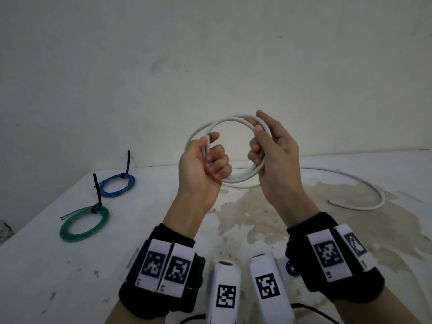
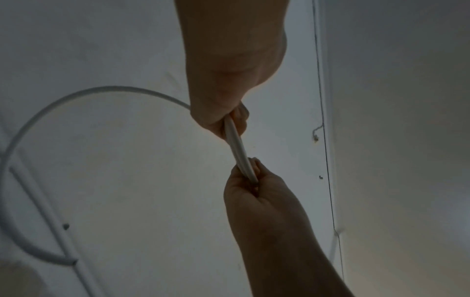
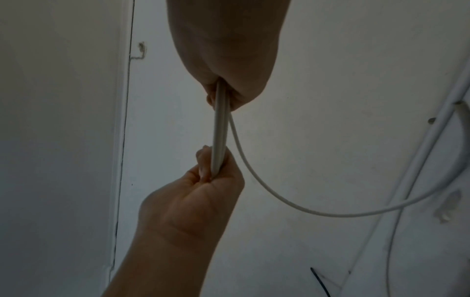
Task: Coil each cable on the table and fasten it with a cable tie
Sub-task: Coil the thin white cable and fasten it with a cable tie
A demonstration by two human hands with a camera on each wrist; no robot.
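Hands [image 1: 233, 160] hold smooth white cable [image 1: 233, 119] (round loops).

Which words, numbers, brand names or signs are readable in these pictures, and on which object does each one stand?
No readable word, number or brand appears in any view.
The white tags on the left wristband and the right wristband carry only black-and-white square code patterns, no letters.
The two white camera housings carry the same kind of pattern.
Tiny dark marks under the wristband patterns are too small to read.
The white cable, blue coil and green coil show no print.
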